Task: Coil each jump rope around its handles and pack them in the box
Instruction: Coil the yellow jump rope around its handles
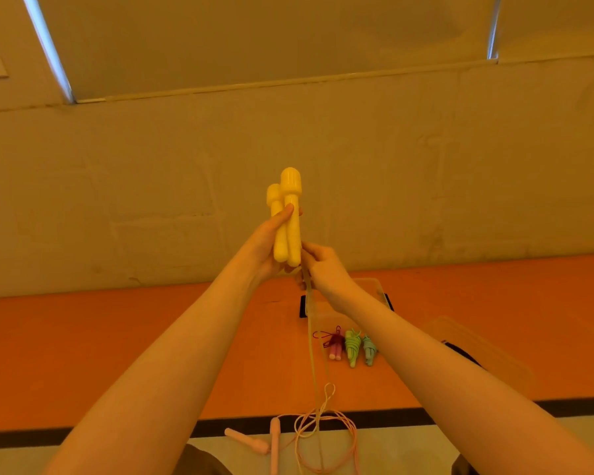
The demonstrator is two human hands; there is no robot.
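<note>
While both yellow handles (287,219) stand upright and side by side, held high above the orange table (117,354). Left hand (266,246) wrapped round their lower halves, thumb lying up the front to the neck of the nearer handle, the other fingers hidden behind; probably pressed together this way so the pair forms one stiff core for winding. Right hand (319,269) just beside the handle bases, fingers curled and pinching the pale yellow rope (311,337) where it leaves them, apparently to keep it taut and steer the first turn. Rope hanging straight down from that pinch, ending near the table's front edge in a small loop; no turns on the handles yet, so judged to be the very start of coiling this one.

On the table beyond the wrists, a clear box (374,286) with dark latches, mostly hidden by the right forearm; whether anything lies inside, cannot tell. Near it, toward the viewer, three finished bundles in a row: pink bundle (336,344), green bundle (353,347), teal bundle (368,351), each wound in its own cord, seemingly waiting to be packed. At the near edge, low down, a loose pink rope (271,437) with handles apart and cord in slack loops, not yet coiled. To the right, a clear lid (467,341) resting flat.
</note>
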